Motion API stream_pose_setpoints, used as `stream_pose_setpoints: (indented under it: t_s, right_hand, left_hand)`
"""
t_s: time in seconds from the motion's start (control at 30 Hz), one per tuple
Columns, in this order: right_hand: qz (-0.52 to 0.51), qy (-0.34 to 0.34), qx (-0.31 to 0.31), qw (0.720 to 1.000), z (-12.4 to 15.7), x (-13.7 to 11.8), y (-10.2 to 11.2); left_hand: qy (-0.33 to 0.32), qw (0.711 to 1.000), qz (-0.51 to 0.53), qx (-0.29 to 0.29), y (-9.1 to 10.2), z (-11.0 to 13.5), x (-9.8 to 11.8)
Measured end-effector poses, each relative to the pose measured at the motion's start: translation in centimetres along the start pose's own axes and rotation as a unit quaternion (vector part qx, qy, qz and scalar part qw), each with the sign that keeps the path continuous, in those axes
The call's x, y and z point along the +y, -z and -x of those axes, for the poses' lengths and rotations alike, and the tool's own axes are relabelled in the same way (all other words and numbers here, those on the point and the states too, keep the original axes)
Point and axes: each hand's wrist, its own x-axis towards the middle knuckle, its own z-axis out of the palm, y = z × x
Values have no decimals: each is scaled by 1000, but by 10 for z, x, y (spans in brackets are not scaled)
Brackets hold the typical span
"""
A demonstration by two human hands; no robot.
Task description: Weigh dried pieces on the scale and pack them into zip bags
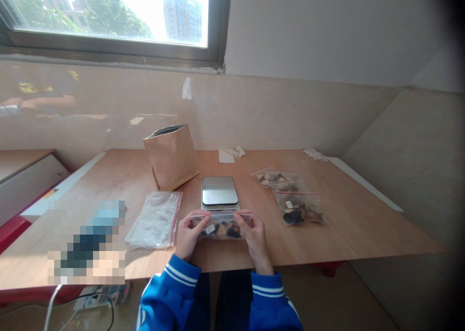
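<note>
Between my two hands is a clear zip bag (222, 230) with dark and tan dried pieces and a small white packet inside. My left hand (189, 231) pinches its top left corner, and my right hand (251, 228) pinches the top right, thumbs on the red-edged zip strip. Just behind the bag sits a digital kitchen scale (220, 191) with a bare metal plate; its front part is partly covered by the bag. A stack of flat clear zip bags (154, 219) lies left of my left hand. To the right, several filled zip bags (298, 210) lie overlapping.
An open brown paper pouch (171, 157) stands behind the flat bags. Crumpled white tissues (236, 152) and another tissue (315, 154) lie along the back of the wooden table (356, 229). A pixelated patch (87, 244) hides something at the left, near a white cable (53, 304).
</note>
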Motion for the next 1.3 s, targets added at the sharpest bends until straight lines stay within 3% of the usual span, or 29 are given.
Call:
stream_pose_setpoints:
  t_s: [0.2, 0.4, 0.57, 0.77, 1.0, 1.13, 1.3]
  right_hand:
    - [-24, -9, -13, 1000, 1, 0, -4]
    - [-56, -71, -100, 991, 4, -3, -1]
    - [-18, -50, -125, 991, 5, -10, 0]
    - [17, -7, -99, 995, 5, -11, -7]
    - [39, 33, -70, 996, 5, -7, -10]
    - [34, 21, -71, 997, 5, -6, -9]
    - [8, -18, -100, 995, 6, -8, -5]
  left_hand:
    - [22, 999, 22, 23, 1, -1, -1]
    - [21, 1000, 20, 6, 0, 1, 0]
    - [41, 999, 21, 10, 0, 1, -2]
    - [61, 998, 18, 6, 0, 0, 0]
    - [41, 999, 1, 20, -1, 1, 3]
    - [42, 999, 2, 25, -2, 2, 4]
    - [63, 998, 7, -19, -1, 1, 4]
